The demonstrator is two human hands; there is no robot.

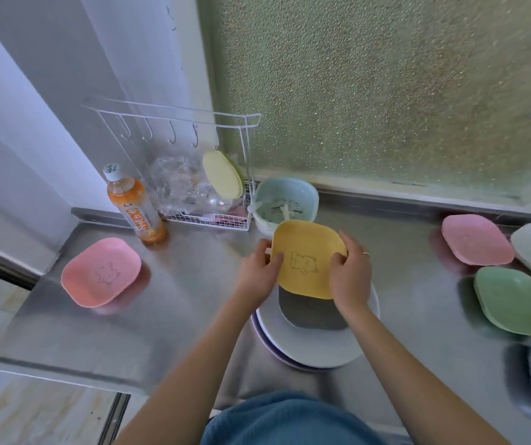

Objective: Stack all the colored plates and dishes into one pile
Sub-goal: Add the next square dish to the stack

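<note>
A yellow plate [307,258], printed with a line-drawn bear, is gripped at its edges by the left hand [257,273] and the right hand [350,277], tilted above a white round plate [312,345] on the steel counter [193,284]. A pink plate [100,272] with a cat drawing lies at the left; pink, pale, green and blue plates lie at the right. The orange bottle [135,208] label's writing cannot be read.

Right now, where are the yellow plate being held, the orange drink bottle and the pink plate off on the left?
yellow plate [305,252]: head view, on its cartoon-printed centre.
orange drink bottle [135,210]: head view, on its label.
pink plate [101,273]: head view, on its centre.
</note>
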